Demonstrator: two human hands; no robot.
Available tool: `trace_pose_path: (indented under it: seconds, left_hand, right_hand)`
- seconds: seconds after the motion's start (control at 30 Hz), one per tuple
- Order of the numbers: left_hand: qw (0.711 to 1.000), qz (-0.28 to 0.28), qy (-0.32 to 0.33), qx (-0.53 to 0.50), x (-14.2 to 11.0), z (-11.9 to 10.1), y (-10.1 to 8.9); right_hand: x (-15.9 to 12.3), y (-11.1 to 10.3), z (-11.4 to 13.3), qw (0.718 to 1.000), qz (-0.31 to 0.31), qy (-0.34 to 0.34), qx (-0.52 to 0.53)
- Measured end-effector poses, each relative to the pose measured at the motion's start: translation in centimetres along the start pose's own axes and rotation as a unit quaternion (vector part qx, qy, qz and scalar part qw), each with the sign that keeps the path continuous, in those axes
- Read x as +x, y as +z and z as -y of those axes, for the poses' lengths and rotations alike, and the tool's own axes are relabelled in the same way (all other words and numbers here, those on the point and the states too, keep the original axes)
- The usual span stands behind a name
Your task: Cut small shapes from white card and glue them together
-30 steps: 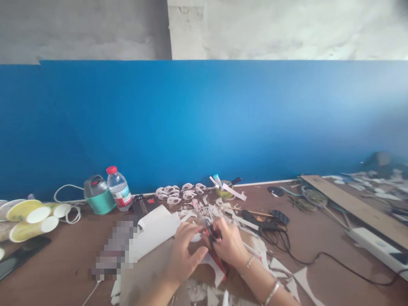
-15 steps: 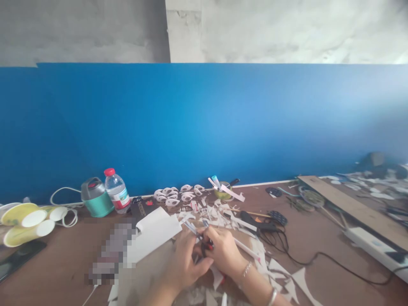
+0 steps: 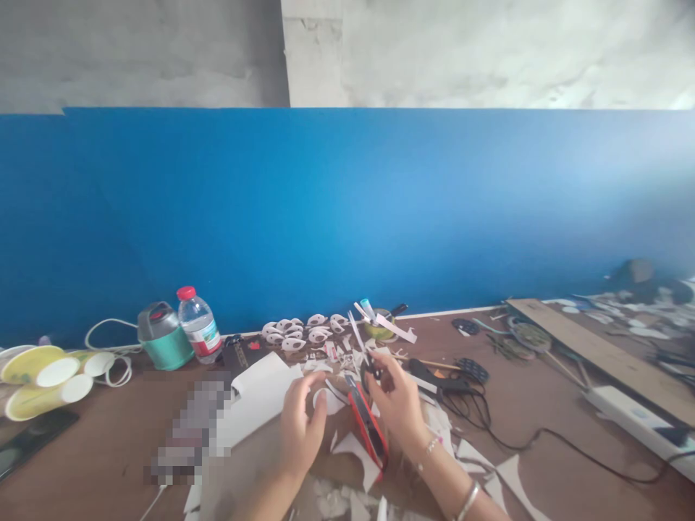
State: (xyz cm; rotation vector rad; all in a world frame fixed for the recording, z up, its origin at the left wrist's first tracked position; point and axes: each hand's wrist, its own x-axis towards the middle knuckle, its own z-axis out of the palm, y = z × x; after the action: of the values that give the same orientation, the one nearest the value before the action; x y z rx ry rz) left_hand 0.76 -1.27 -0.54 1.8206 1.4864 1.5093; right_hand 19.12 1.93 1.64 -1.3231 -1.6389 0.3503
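Note:
My right hand [image 3: 399, 398] holds a pair of scissors [image 3: 357, 336] by the dark handles, blades pointing up and away over the paper scraps. To its left, my left hand [image 3: 301, 420] hovers with thumb and fingers apart. Just past that thumb is a white cut paper piece [image 3: 329, 401]; whether the thumb touches it, I cannot tell. Between the hands lies a red utility knife [image 3: 369, 427]. A curved white paper scrap [image 3: 355, 456] rests against the knife's near end.
White paper sheets [image 3: 260, 401] lie to the left. Several white eye-shaped cutouts [image 3: 293, 336] sit at the back. A water bottle [image 3: 200, 325] and paper cups [image 3: 51, 391] stand further left. At right are a black glue gun [image 3: 434, 380], its cord, and a power strip [image 3: 641, 427].
My hands have moved apart, the left one opening. The scissors have swung upright and shifted right in my right hand. The red knife now shows between the hands.

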Motion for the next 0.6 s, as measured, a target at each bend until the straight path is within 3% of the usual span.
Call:
trace_pose_path:
  seconds: [0.13,0.27,0.43,0.6]
  left_hand:
    - [0.994,0.024,0.033,0.1,0.4,0.3,-0.2]
    - [0.984,0.067,0.044,0.161,0.4,0.2,-0.1]
    - [0.973,0.081,0.029,0.213,0.5,-0.4,-0.1]
    - [0.972,0.087,0.026,0.215,0.5,-0.6,-0.2]
  right_hand:
    - [1.3,-1.2,-0.9,0.984,0.062,0.051,-0.162]
    - [1.4,-1.5,-0.7,0.955,0.136,0.055,-0.258]
    - [1.1,-1.3,-0.4,0.939,0.172,0.053,-0.293]
    - [1.0,-1.1,-0.7,0.942,0.171,0.048,-0.285]
